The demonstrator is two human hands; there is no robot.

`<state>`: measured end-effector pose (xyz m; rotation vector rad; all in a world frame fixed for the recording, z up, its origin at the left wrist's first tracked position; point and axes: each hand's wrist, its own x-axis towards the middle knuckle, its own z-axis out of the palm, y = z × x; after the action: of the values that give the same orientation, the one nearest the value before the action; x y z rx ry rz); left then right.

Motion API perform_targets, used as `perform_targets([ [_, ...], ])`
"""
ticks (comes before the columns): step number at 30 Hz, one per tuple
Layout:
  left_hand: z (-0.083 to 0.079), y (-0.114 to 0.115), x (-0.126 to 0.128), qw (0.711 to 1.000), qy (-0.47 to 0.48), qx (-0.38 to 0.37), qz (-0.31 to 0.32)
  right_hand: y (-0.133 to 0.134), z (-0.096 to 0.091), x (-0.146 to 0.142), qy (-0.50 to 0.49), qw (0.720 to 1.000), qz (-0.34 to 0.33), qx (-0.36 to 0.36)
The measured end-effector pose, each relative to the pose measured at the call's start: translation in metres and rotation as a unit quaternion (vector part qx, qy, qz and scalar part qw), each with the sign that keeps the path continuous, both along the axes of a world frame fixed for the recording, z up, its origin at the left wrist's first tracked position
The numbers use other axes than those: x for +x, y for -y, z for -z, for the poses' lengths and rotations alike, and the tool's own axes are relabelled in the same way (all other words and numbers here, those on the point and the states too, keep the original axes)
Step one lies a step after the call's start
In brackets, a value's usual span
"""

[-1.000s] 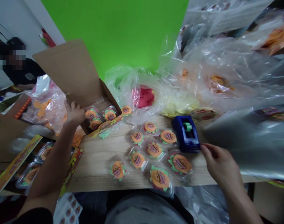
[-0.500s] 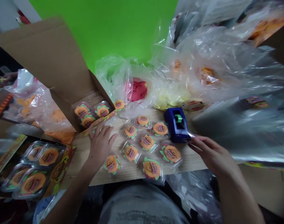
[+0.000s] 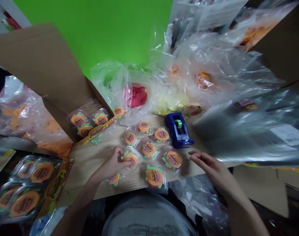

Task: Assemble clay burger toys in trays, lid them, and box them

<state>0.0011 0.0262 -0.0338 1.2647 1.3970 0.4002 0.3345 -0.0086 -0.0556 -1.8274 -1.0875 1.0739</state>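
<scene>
Head view: a clear blister pack of orange candy is gripped at its edge by the left hand on the wooden table; the right hand is held open, near another pack.

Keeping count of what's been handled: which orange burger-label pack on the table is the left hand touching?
The pack under the left hand's fingertips, beside the pack partly hidden by that hand's wrist. The right hand touches none.

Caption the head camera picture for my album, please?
Left hand touches a packaged burger gummy on a wooden table; right hand open nearby.
</scene>
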Motion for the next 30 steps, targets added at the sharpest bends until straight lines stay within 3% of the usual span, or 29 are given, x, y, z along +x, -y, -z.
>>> perform_targets([
  [5, -0.046, -0.003, 0.003, 0.988, 0.122, -0.035, -0.088, 0.022, -0.072, -0.059, -0.116, 0.970, -0.166, 0.134],
  [9, -0.068, 0.000, 0.013, 0.965, 0.237, -0.034, -0.109, 0.017, -0.099, -0.099, -0.113, 0.953, -0.215, 0.184],
  [13, -0.080, 0.005, 0.020, 0.955, 0.274, -0.001, -0.110, 0.009, -0.100, -0.114, -0.050, 0.957, -0.205, 0.201],
  [18, -0.094, 0.009, 0.025, 0.964, 0.214, 0.042, -0.152, 0.004, -0.094, -0.119, 0.007, 0.963, -0.187, 0.191],
  [20, -0.092, 0.009, 0.024, 0.962, 0.219, 0.047, -0.154, 0.002, -0.095, -0.119, -0.007, 0.964, -0.194, 0.179],
  [24, -0.080, 0.007, 0.019, 0.950, 0.290, -0.005, -0.118, -0.003, -0.101, -0.114, -0.103, 0.945, -0.272, 0.151],
  [30, -0.075, 0.004, 0.012, 0.958, 0.268, -0.052, -0.090, -0.003, -0.092, -0.111, -0.028, 0.941, -0.288, 0.177],
])
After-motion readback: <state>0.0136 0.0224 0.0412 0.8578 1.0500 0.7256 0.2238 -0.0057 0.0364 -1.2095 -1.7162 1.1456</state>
